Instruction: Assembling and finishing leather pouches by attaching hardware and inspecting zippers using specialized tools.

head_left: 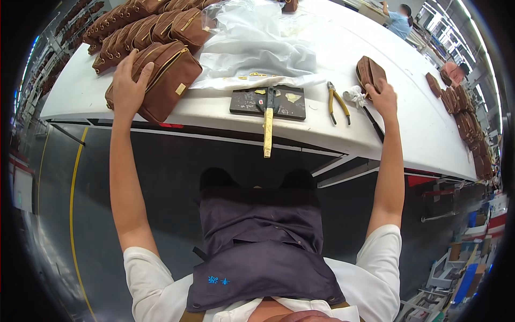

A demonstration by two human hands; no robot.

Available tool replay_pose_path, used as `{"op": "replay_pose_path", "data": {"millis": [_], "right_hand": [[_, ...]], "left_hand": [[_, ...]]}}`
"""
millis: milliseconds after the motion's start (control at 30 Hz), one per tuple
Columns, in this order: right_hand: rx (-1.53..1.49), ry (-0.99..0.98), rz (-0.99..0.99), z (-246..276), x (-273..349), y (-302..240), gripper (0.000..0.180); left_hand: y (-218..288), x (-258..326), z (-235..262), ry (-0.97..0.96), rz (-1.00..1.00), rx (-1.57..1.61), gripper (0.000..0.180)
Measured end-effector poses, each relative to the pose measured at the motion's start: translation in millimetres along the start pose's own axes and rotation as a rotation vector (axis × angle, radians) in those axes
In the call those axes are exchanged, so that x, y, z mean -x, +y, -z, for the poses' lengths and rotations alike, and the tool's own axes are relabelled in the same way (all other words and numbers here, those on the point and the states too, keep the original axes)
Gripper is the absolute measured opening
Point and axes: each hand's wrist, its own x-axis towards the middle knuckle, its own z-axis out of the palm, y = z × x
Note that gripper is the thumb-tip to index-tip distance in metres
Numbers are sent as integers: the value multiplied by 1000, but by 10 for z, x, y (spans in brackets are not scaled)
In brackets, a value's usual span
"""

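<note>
Block (pixel 289 109), pliers (pixel 333 103) and plastic (pixel 257 48) crowd between left hand (pixel 129 87) and right hand (pixel 383 97); bags (pixel 188 28) bank beyond the left; bare table (pixel 424 118) opens outside the right.

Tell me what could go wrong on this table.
The yellow-handled tool juts past the table, so a bump might knock it down. Small gold pieces lie at the near end of the crumpled plastic; dragging that could scatter them. The large brown pouch under the left hand sits near the edge and might slip if nudged.
</note>
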Motion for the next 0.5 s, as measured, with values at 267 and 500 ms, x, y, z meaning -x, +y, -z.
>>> {"op": "replay_pose_path", "data": {"millis": [267, 500], "right_hand": [[-124, 125, -157, 9, -77, 296, 38], [-696, 390, 131, 1257, 611, -306, 26]], "left_hand": [[1099, 1190, 542, 122, -132, 352, 28], [1652, 1638, 834, 44, -161, 468, 32]]}}
